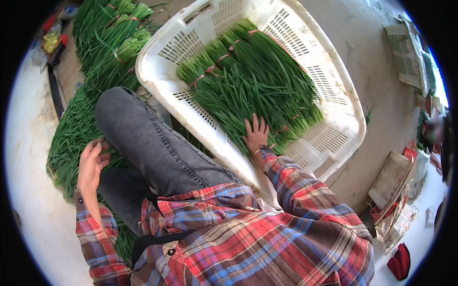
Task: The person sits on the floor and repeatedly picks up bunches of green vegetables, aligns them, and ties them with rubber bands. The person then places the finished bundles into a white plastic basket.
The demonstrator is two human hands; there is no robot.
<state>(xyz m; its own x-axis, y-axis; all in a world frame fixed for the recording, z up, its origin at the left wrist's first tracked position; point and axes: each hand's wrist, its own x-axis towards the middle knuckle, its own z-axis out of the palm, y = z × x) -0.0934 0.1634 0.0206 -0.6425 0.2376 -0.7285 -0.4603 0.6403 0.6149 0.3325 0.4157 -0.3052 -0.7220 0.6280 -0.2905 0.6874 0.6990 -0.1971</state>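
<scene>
Bundles of green garlic chives (pixel 250 85), tied with pinkish bands, lie in a white plastic crate (pixel 157 82) with slotted walls. My right hand (pixel 256 136) rests palm down on the leaves near the crate's near wall, fingers spread, gripping nothing. My left hand (pixel 93 162) is beside my knee, fingers loosely curled and apart, with nothing seen in it. Close to it is a long pile of chives (pixel 77 132) on the floor, partly hidden by my leg. More tied bundles (pixel 125 50) lie at the upper left, next to the crate.
A yellow item in plastic (pixel 50 42) lies at the upper left. Another slotted crate (pixel 406 55) stands at the upper right. Flattened cartons or crates (pixel 390 178), plastic bags (pixel 420 171) and a dark red cloth (pixel 399 262) are at the right. Part of another person (pixel 435 130) shows at the right rim.
</scene>
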